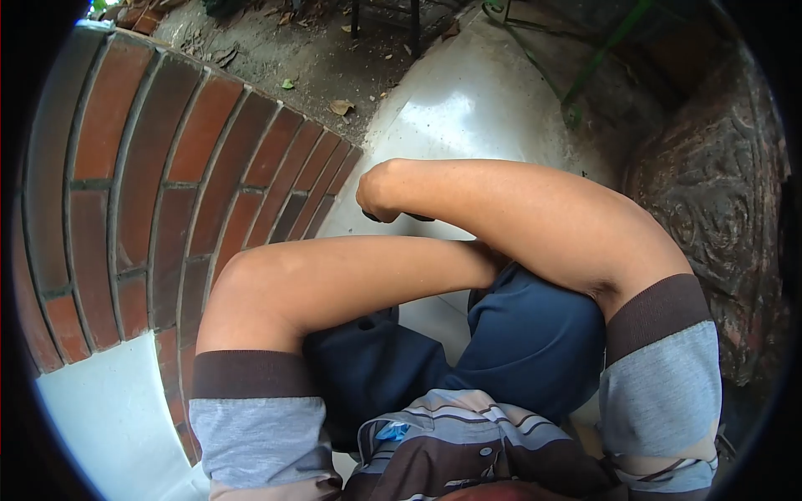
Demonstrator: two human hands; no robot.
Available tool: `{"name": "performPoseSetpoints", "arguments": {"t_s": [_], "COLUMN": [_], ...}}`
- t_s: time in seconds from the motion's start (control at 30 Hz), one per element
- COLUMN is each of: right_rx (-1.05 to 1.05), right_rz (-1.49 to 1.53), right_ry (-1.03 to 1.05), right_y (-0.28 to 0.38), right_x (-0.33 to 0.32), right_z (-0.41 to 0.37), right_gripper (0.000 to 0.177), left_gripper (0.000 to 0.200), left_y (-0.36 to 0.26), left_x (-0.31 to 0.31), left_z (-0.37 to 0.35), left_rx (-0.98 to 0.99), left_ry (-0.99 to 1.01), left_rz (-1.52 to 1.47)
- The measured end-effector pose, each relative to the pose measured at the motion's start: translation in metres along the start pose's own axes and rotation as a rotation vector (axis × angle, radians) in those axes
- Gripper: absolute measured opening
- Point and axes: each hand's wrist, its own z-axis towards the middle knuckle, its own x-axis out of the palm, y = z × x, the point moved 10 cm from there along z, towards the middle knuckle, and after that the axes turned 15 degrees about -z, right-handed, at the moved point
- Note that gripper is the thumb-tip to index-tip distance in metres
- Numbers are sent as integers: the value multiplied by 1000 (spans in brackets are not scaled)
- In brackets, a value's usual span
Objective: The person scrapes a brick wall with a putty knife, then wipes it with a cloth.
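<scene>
My right forearm (510, 188) reaches leftward across my lap, above my left forearm (376, 271). At its end my right hand (381, 190) bends downward, and its fingers are hidden from above. Small black edges (420, 217) show just under that hand and wrist; I cannot make out what they belong to. My left forearm runs rightward until it passes beneath my right elbow area, which hides my left hand. Dark blue trousers (535, 342) cover my knees, below and against the crossed arms.
A red-brown brick wall (175, 175) curves along the left, with a white surface (109, 417) below it. Ahead lies a shiny pale floor (451, 117) beside bare soil (326, 75) with leaves. On the right stands a dark carved piece (718, 200); green metal bars (606, 58) rise behind.
</scene>
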Motion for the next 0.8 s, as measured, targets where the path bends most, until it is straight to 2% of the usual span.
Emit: {"name": "performPoseSetpoints", "arguments": {"t_s": [0.2, 0.27, 0.37, 0.57, 0.7, 0.8], "right_rx": [28, 64, 66, 199, 227, 370], "right_rz": [111, 186, 152, 305, 489, 516], "right_ry": [64, 124, 233, 335, 2, 239], "right_y": [3, -1, 0, 16, 36, 41], "right_x": [3, 11, 22, 10, -1, 19], "right_z": [6, 2, 4, -13, -48, -60], "right_gripper": [32, 32, 34, 37, 40, 35], "left_gripper": [42, 43, 42, 39, 38, 37], "left_y": [1, 2, -5, -30, -59, -84], "left_x": [14, 11, -7, 3, 29, 47], "left_z": [-20, -27, -33, -61, -76, -82], "left_rx": [25, 53, 136, 220, 282, 339], "left_ry": [49, 7, -159, -144, -81, -40], "left_rz": [62, 74, 47, 243, 390, 513]}}
